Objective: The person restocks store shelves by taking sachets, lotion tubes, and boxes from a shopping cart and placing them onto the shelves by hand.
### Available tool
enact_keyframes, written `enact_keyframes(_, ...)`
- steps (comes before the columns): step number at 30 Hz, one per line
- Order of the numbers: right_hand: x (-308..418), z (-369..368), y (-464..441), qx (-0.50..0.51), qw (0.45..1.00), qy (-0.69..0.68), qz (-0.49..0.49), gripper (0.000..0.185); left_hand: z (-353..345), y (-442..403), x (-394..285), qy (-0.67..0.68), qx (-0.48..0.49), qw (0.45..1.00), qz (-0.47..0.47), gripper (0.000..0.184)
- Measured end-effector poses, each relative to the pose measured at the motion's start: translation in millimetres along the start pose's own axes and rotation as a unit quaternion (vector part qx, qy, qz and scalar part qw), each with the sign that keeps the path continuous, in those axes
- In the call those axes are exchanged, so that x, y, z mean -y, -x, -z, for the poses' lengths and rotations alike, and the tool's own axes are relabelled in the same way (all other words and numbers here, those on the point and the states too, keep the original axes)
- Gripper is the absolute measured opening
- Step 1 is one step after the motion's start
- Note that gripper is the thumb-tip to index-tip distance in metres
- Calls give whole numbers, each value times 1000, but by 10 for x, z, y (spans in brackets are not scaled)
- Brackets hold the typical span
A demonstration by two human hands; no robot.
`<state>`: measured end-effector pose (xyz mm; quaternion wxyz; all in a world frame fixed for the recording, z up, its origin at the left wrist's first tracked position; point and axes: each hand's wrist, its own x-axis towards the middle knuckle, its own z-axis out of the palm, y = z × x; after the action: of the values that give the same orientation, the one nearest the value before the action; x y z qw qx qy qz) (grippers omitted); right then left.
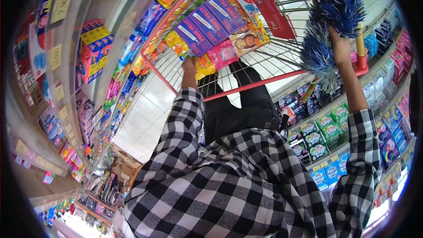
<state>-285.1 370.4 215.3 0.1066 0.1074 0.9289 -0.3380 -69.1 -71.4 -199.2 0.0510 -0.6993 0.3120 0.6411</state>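
My left hand (189, 65) is inside the shopping cart (264, 80) at its near left side, closed at the edge of a yellow packet (205, 67). Purple boxes (210, 23), a pink packet (221, 54) and other colourful packets lie beside it. On the right, my right hand (338, 46) is wrapped round a blue and white tinsel duster (318, 46) at the cart's right end. Its fingers are partly hidden by the strands. More blue tinsel (341, 2) stands just above the hand.
Shelves with price labels (61, 2) and packaged goods (94, 48) curve along the left. Curved shelves on the right hold green packs (331, 128) and blue packs (330, 172). White floor tiles (143, 125) show below the cart.
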Motion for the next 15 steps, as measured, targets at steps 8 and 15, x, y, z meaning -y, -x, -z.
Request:
enact_keyframes(8,-338,18,-314,-20,999,-46,13,39,-424,-230,-210,139,25,975,170,18)
enact_keyframes(15,-70,-46,-104,-39,998,-32,28,37,-95,-3,-149,182,10,970,159,18)
